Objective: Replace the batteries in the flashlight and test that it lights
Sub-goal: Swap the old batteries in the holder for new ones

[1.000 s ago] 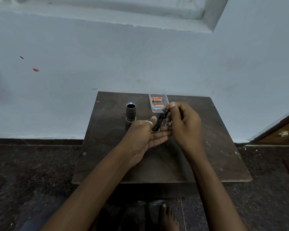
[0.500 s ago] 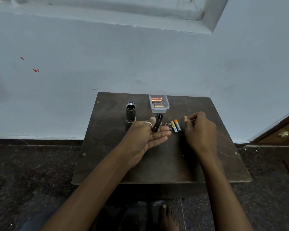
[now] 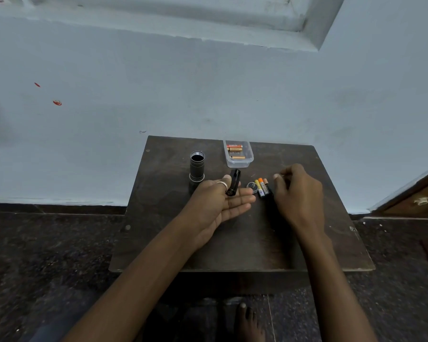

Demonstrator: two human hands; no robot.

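My left hand [image 3: 220,202] lies palm up over the table and pins a black battery holder [image 3: 234,184] between thumb and fingers. To its right, three used batteries [image 3: 263,187] lie side by side on the table, next to the round end cap [image 3: 252,185]. My right hand [image 3: 298,193] hovers just right of these batteries with loosely curled fingers and nothing in it. The black flashlight body [image 3: 197,166] stands upright with its open end up, left of my left hand. A clear plastic box [image 3: 240,164] at the back holds gold batteries [image 3: 234,148].
All of this sits on a small dark wooden table [image 3: 232,243] against a pale blue wall. The floor around it is dark speckled stone. My bare foot [image 3: 247,322] shows below the table's front edge. A wooden door [image 3: 415,201] is at the right.
My right hand pulled a battery out of the holder, carried it right and laid it beside the other two on the table. My left hand kept hold of the holder.
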